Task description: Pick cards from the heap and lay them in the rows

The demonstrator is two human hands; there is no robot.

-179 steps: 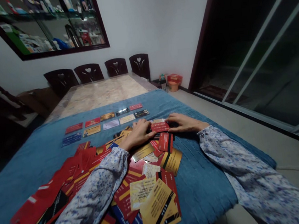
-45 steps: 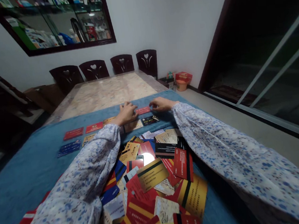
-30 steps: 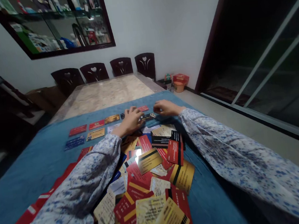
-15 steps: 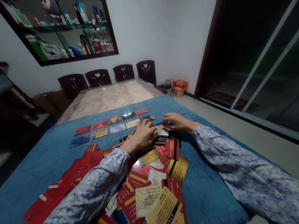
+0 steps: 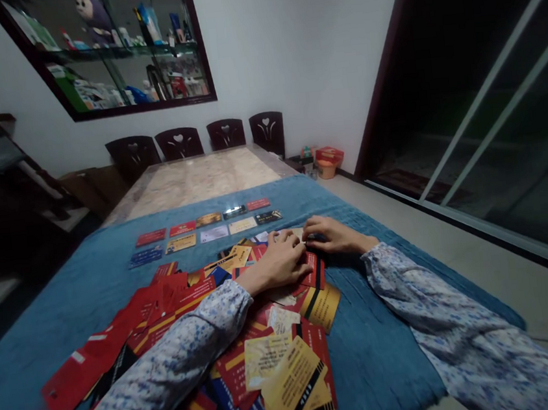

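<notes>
My left hand (image 5: 280, 263) lies palm down across the upper right of a spread heap of plastic cards, thumb apart and fingers bent over the cards. Close beside it, my right hand (image 5: 333, 234) has its fingers curled in at the heap's right edge, on a card that is mostly hidden. A beige card (image 5: 298, 232) shows between the two hands. Just under them sits a red card with a dark stripe (image 5: 316, 271), and nearer lies a gold card (image 5: 321, 307). Yellow cards (image 5: 295, 385) and red cards (image 5: 103, 353) fill the rest of the heap.
Beyond the heap, cards lie in two neat rows, among them a lilac card (image 5: 214, 234) and a black card (image 5: 268, 217). A blue cloth (image 5: 377, 350) covers the near part of the marble-topped table (image 5: 202, 173). Dark chairs (image 5: 179, 143) stand behind it.
My left hand has slid right and slightly nearer, closer to my right hand, uncovering cards to its left. My right hand has shifted a little right and nearer.
</notes>
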